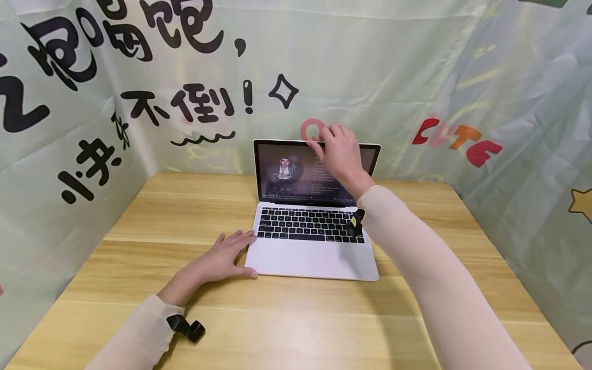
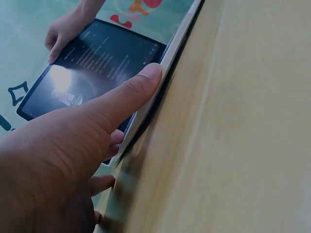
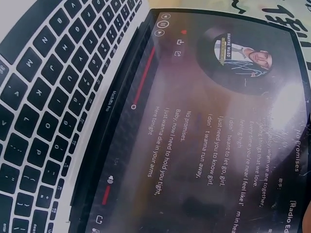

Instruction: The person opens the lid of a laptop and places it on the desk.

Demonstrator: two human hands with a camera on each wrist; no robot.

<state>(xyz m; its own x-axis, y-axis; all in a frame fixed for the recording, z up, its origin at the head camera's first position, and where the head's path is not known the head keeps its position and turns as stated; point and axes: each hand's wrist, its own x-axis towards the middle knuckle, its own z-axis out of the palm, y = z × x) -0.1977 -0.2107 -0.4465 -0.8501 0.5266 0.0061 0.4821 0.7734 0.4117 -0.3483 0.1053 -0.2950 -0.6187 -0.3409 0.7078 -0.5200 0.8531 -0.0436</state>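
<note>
An unfolded silver laptop sits on the wooden table, its screen lit with a music player. Song lyrics and a round cover picture show on it in the right wrist view. My right hand grips the screen's top edge, thumb in front and fingers over the rim. Beside the base, my left hand lies spread out on the left, fingertips at the side edge and thumb at the front corner. In the left wrist view that thumb is stretched along the base's edge.
The wooden table extends around the laptop. A pale fabric backdrop printed with lettering and drawings hangs behind and at both sides. A small black device is strapped at each sleeve cuff, the left one close over the table.
</note>
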